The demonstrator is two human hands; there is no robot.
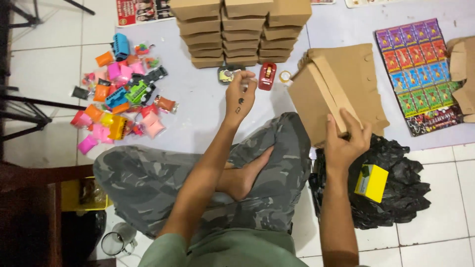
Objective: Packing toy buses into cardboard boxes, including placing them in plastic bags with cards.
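While the person sat cross-legged on the floor, the right hand (346,141) gripped the lower corner of a brown cardboard box (316,99), fingers wrapped over its edge, holding it tilted just above a flat stack of unfolded cardboard (358,74). The left hand (241,96) reached out toward twelve o'clock, fingers loosely curled with the tips pinched near a small dark object (228,75); whether it actually held anything could not be told. Just beside that hand, at one o'clock from it, stood a red tape dispenser (267,75) and a small roll of tape (285,76). At twelve o'clock rose three columns of closed brown boxes (240,32), stacked neatly with flush edges. At ten o'clock lay a loose heap of small plastic-wrapped toys (121,94) in pink, orange, blue, green and yellow. At two o'clock a rectangular sheet of colourful packets (418,69) ran in purple, red, blue and green rows. At four o'clock a yellow rectangular box (371,183) sat on a crumpled black plastic bag (401,198). A pale mat (198,109) covered the floor under most of it, with open room between the toy heap and the left hand; white tiles (435,227) showed beyond the mat's lower right edge.
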